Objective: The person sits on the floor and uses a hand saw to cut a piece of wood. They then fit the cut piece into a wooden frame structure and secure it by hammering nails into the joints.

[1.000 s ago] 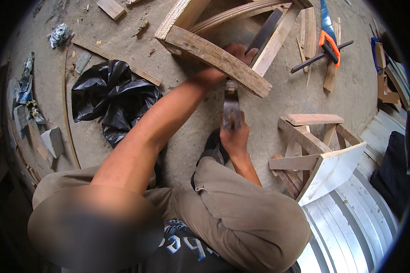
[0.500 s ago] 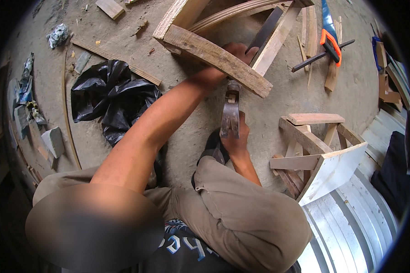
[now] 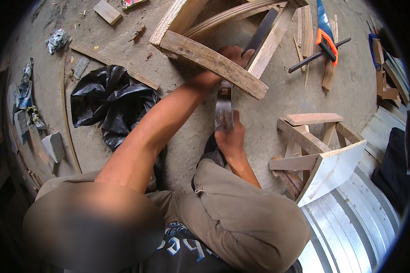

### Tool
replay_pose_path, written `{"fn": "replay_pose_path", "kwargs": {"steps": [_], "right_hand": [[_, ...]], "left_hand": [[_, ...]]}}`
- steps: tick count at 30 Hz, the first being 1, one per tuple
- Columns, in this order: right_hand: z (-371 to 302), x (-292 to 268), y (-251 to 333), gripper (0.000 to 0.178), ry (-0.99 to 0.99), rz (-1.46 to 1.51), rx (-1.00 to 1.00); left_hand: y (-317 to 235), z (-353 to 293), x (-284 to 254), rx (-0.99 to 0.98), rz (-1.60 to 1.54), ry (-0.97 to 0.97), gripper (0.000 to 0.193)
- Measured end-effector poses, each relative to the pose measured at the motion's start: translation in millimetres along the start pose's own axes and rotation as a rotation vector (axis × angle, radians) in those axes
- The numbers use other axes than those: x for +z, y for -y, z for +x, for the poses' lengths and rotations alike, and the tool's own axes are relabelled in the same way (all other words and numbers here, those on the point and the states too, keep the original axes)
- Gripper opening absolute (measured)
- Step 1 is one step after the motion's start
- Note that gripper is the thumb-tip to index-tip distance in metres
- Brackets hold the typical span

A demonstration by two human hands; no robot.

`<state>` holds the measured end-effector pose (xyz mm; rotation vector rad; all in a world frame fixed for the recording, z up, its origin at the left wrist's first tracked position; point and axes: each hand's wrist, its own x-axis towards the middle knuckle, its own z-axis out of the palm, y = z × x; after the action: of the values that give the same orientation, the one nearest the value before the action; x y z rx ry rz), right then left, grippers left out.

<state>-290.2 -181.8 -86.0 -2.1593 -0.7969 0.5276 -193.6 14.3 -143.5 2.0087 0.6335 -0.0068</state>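
A wooden stool-like frame (image 3: 214, 57) made of rough boards lies on its side at the top middle. Through it reaches my left hand (image 3: 234, 54), its curled fingers against the inner side of the near board and partly hidden by it. Beside its thumb is the lower end of a dark strip (image 3: 263, 29) within the frame. Just below that board, my right hand (image 3: 231, 136) is closed around a claw hammer (image 3: 224, 109). The hammer's head points up at the board's underside, close to it; whether they touch is unclear.
A second small wooden stool (image 3: 310, 145) with a white panel lies at right, by corrugated metal sheet (image 3: 346, 223). A handsaw (image 3: 327, 43) with an orange handle rests on wood strips at upper right. A black plastic bag (image 3: 109, 100) and a grey block (image 3: 53, 146) lie left.
The hammer and my right hand have shifted slightly left. The frame sits a little lower and left in view, as does much of the scene. My left hand keeps its place in the frame.
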Motion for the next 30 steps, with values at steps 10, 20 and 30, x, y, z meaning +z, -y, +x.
{"fn": "replay_pose_path", "kwargs": {"steps": [10,20,30], "right_hand": [[-15.8,-1.2,-13.5,0.018,0.015,0.062,0.092],[4.6,-47.2,-53.4,0.037,0.005,0.701,0.363],[83.4,-94.5,-43.8,0.030,0.447,0.732,0.341]], "left_hand": [[2.3,-1.0,4.7,-0.013,0.056,-0.029,0.063],[16.8,7.5,7.3,-0.034,-0.032,0.020,0.065],[23.6,12.7,9.7,0.092,-0.253,-0.045,0.059]]}}
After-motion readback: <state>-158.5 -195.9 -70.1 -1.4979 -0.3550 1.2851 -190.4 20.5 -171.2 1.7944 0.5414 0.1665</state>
